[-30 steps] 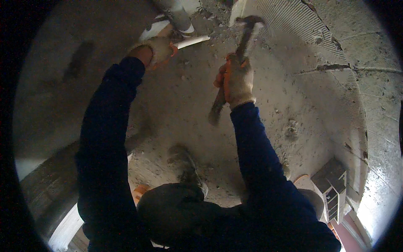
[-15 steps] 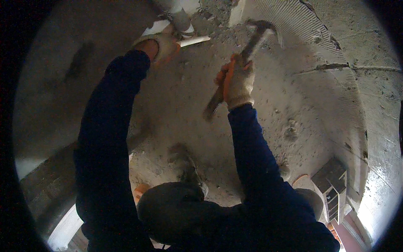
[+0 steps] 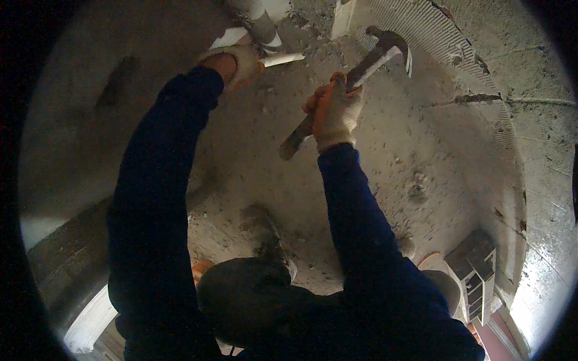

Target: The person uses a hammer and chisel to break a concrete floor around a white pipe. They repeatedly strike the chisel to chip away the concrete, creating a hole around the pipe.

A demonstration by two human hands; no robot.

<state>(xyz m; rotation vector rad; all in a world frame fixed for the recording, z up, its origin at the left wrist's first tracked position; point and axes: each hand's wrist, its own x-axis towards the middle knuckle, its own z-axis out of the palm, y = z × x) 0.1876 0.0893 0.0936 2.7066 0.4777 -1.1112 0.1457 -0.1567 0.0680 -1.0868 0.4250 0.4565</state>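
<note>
The work was found in progress, with both hands occupied. The left hand [image 3: 241,67], gloved, was closed around a pale bar [image 3: 285,59]; its fingertips were partly hidden, so the exact grip could not be told. Hand and bar were just on the near side of the pipe [image 3: 262,29], and the bar's free end pointed to the right of it. The right hand [image 3: 338,114], also gloved, was wrapped firmly around the handle of a claw hammer [image 3: 370,65], to the right of the pipe and nearer the wearer. The hammer's head was raised and clear of the bar; no contact was observed.

As to progress: broken rubble [image 3: 308,25] lay just right of the pipe, and loose crumbs were scattered over the floor [image 3: 373,198] on its near side. In the inspector's judgement, some material had already come away there. A ridged patch [image 3: 415,24], well to the right of the pipe, was largely whole, with a dark crack [image 3: 478,97] farther right again. Whether either belonged to the work could not be determined. Whether the bar's tip touched the surface was not clear. With both tools in hand, the work was judged unfinished; the amount outstanding could not be established.
</note>
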